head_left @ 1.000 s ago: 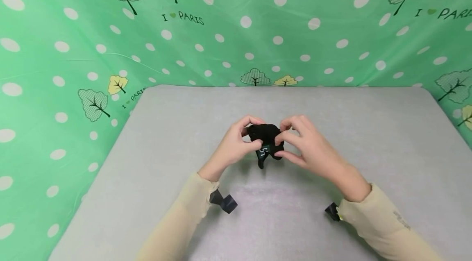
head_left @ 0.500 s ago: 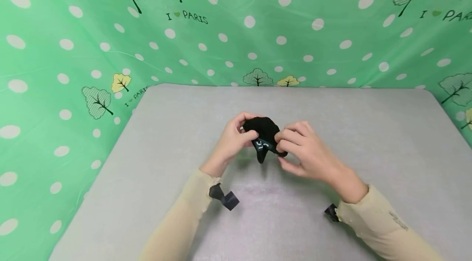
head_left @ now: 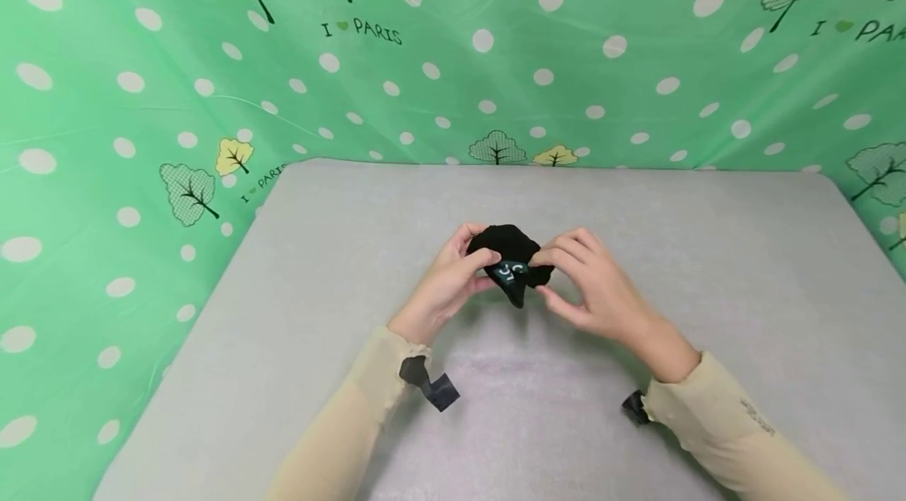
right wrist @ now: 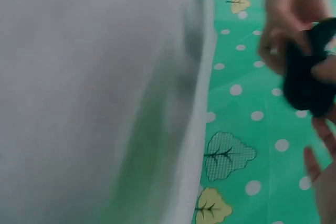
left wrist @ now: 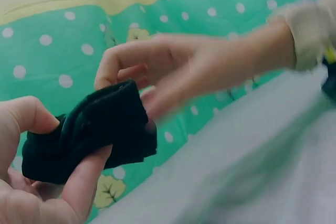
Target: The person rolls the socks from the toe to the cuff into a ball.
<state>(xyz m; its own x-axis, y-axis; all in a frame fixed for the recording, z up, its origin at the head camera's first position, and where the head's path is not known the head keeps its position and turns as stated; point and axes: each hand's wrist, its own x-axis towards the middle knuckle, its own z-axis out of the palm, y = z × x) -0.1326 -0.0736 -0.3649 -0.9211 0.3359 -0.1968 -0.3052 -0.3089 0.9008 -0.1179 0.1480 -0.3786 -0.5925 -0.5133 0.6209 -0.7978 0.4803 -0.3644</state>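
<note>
A small folded black cloth (head_left: 506, 241), soft and perhaps a sock, is held above the table. A dark teal patch with white lettering shows on its front, and a pointed tip hangs down. My left hand (head_left: 449, 281) grips its left end, thumb in front and fingers behind. At the right end, my right hand (head_left: 602, 289) has its curled fingers and thumb on the cloth's edge. In the left wrist view the folded layers (left wrist: 105, 121) show between left thumb and fingers, with the right hand blurred behind. The right wrist view shows the bundle blurred at the right edge.
A grey table (head_left: 340, 249) lies under both hands. Behind it and to the left hangs a green dotted curtain (head_left: 396, 104) with tree prints. Black straps (head_left: 432, 387) stick out from the beige sleeves (head_left: 354, 407).
The cloth has turned and spread slightly, and its hanging tip has shifted right. My right hand first moved lower, then returned to the right edge. The left hand keeps its grip.
</note>
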